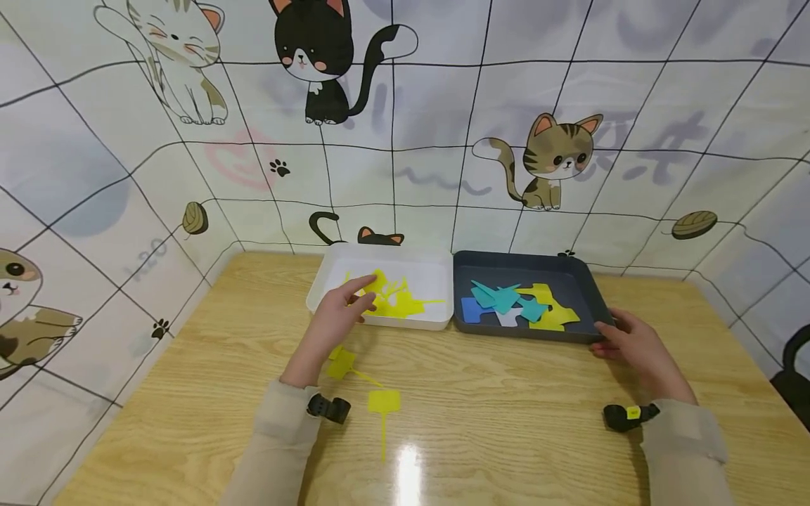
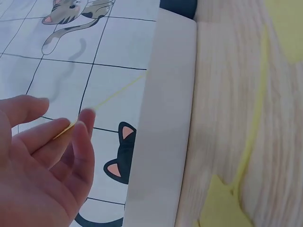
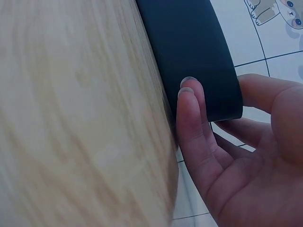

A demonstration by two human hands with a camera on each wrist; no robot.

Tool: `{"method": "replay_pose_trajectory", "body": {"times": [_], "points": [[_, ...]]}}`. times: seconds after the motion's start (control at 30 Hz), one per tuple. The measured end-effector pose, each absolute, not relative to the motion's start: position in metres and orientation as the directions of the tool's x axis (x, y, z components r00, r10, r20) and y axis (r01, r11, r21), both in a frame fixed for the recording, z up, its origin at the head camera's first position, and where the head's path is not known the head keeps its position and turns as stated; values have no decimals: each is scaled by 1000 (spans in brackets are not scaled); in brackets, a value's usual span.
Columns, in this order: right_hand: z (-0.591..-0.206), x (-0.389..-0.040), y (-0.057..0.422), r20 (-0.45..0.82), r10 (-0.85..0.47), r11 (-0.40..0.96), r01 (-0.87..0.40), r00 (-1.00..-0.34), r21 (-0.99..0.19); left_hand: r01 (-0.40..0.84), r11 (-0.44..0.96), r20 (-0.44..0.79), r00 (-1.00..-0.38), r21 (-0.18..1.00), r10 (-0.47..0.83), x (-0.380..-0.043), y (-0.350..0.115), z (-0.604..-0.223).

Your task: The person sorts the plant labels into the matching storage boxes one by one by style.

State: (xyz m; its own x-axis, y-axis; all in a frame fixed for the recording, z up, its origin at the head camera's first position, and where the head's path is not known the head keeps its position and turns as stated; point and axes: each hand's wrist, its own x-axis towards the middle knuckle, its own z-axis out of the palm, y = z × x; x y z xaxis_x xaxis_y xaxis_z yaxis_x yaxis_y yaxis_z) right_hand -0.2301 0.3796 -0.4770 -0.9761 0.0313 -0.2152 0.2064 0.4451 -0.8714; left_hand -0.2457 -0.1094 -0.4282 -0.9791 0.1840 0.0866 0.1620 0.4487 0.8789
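Note:
My left hand [image 1: 365, 292] hovers over the near left corner of a white tray [image 1: 405, 322] and pinches the thin stem of a yellow tag [image 2: 109, 98] between thumb and fingers. Several yellow tags [image 1: 399, 299] lie in that tray. Two more yellow tags [image 1: 383, 402] lie on the table by my left wrist. My right hand [image 1: 610, 334] grips the near right corner of a dark tray [image 1: 525, 332], thumb on the rim and fingers against the outer wall [image 3: 194, 52]. Teal [image 1: 503, 299], yellow, blue and white tags lie mixed in the dark tray.
The two trays stand side by side and touching at the back of a wooden table [image 1: 506, 422]. A wall with cartoon cats closes in the back and both sides. A dark chair part [image 1: 794, 379] shows at the far right.

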Motion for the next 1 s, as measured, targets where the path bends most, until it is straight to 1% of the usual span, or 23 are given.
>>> {"method": "replay_pose_trajectory", "body": {"times": [0.17,0.33,0.57,0.63,0.7,0.9,1.0], "points": [[-476,-231,382,-209,27,430,200,-977,-880,105,391,55,-989,914,138,-256,-110,-429],[-476,-230,381,-195,24,428,186,-980,-884,76,385,6,-984,920,179,-262,-110,-433],[-479,-229,382,-204,36,439,199,-978,-876,30,389,-51,-979,921,195,-262,-113,-439],[-479,-229,382,-209,43,444,206,-977,-872,26,408,-64,-976,913,207,-262,-114,-439],[-479,-229,382,-214,49,451,213,-976,-867,25,457,-80,-975,889,208,-263,-115,-439],[-478,-230,381,-218,47,452,215,-975,-866,-52,611,-175,-974,790,144,-262,-116,-441],[-477,-229,381,-219,48,447,217,-975,-868,-77,661,-224,-965,747,140,-262,-115,-444]]}}
